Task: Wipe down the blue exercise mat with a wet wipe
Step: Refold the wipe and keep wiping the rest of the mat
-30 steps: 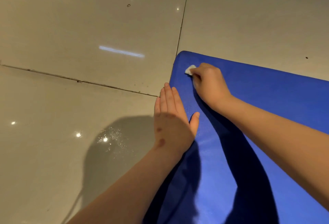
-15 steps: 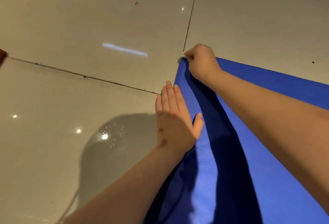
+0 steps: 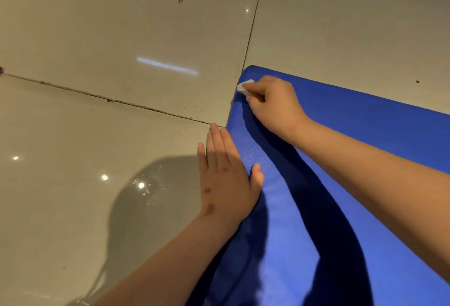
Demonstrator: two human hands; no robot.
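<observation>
The blue exercise mat (image 3: 365, 135) lies on the floor and fills the right and lower part of the view, its far left corner near the tile joint. My right hand (image 3: 272, 103) pinches a small folded white wet wipe (image 3: 244, 86) and holds it on the mat just inside that corner. My left hand (image 3: 226, 179) lies flat with straight fingers across the mat's left edge, partly on the mat and partly on the floor. Both arms throw dark shadows over the mat.
Glossy beige floor tiles (image 3: 121, 38) with dark grout lines (image 3: 253, 21) surround the mat on the left and far side. Small dark specks dot the tiles. My head's shadow falls on the floor at lower left.
My right hand pushed the wipe out to the mat's far corner tip, then drew it back a little onto the mat. My left hand stayed pressed on the mat's edge.
</observation>
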